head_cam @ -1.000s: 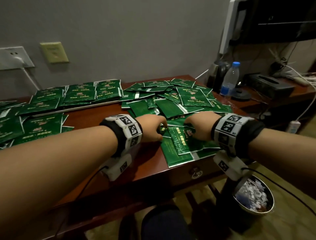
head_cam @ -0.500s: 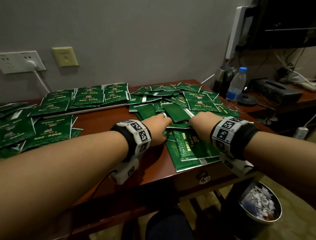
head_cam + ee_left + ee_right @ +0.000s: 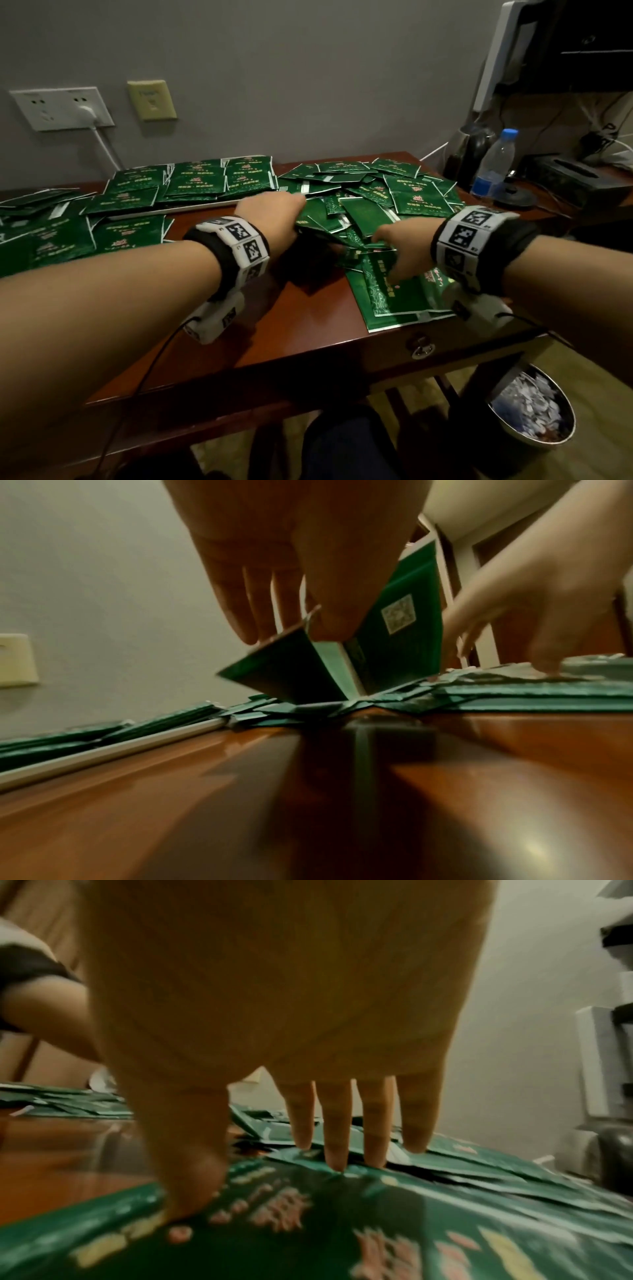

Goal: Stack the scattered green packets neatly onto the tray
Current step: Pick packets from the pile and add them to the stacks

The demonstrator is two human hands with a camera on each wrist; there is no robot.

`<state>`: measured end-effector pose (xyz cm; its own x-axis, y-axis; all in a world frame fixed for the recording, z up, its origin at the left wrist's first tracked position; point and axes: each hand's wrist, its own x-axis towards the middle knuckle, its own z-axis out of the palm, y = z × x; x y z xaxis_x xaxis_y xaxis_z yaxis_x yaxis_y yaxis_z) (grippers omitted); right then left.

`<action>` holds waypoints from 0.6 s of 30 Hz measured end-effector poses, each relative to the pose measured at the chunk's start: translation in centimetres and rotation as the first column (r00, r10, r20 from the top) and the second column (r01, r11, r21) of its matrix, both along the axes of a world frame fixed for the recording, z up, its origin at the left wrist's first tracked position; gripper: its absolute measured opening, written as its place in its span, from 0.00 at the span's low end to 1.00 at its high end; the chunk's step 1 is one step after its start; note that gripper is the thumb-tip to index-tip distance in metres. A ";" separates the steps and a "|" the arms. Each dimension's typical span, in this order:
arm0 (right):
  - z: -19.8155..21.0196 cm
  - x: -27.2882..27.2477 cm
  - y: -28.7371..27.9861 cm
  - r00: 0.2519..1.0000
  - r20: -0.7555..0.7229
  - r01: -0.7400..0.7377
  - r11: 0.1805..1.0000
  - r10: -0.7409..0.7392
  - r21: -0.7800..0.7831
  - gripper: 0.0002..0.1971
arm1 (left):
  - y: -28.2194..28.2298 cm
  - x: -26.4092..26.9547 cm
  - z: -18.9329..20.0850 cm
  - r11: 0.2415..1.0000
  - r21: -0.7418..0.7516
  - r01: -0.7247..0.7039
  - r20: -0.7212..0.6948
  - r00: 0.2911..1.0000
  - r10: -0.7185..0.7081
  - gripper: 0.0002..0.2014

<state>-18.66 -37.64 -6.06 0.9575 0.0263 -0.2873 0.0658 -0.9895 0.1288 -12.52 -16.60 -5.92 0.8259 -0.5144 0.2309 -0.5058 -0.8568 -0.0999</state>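
None of the writing can be made out. The green packets (image 3: 416, 197) carry rows of gold characters and a small red mark, too small and blurred to read from the head view and smeared in the right wrist view. One packet (image 3: 404, 620) pinched in the left hand (image 3: 294, 561) shows a pale square code patch, its pattern unreadable. The white wristbands (image 3: 245, 245) bear black-and-white square marker patterns, without letters or numbers.

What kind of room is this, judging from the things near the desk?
Probably a hotel room or small office: a wooden desk against a wall, an electric kettle beside a water bottle, and a tissue box on the side surface.
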 end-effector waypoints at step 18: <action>-0.7 4.0 4.2 0.992 0.109 -0.068 0.992 0.056 0.111 0.15 | 11.4 1.2 -1.9 0.741 -0.532 -0.411 -0.397 0.893 0.210 0.29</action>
